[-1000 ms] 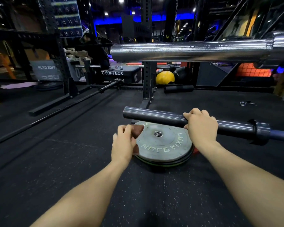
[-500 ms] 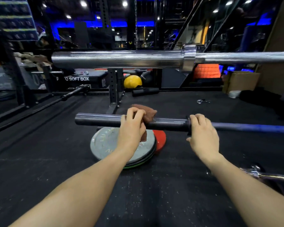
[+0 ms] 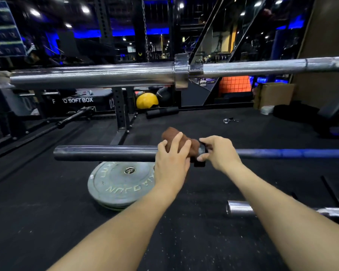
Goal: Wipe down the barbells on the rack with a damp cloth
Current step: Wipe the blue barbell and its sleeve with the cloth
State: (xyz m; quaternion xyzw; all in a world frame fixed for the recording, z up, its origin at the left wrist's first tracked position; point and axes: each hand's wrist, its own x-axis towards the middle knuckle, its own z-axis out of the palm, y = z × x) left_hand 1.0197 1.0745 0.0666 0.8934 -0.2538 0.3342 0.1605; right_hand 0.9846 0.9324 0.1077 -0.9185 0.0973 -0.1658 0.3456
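A dark barbell (image 3: pixel 106 153) runs across the middle of the view, its grey sleeve to the left and its blue shaft to the right. My left hand (image 3: pixel 172 163) grips a brown cloth (image 3: pixel 170 134) wrapped over the sleeve beside the collar. My right hand (image 3: pixel 220 152) pinches the dark collar just right of the cloth. A chrome barbell (image 3: pixel 90 76) lies higher up across the whole view.
A stack of grey weight plates (image 3: pixel 119 184) lies on the black rubber floor under the dark sleeve. Another chrome barbell end (image 3: pixel 240 208) lies at lower right. A rack upright (image 3: pixel 119 112), a yellow ball (image 3: pixel 146 100), a spring clip (image 3: pixel 226 120) and a cardboard box (image 3: pixel 274 94) stand behind.
My left hand slid the cloth right along the sleeve up to the collar. My right hand shifted from gripping the bar to pinching the collar. The view turned slightly left.
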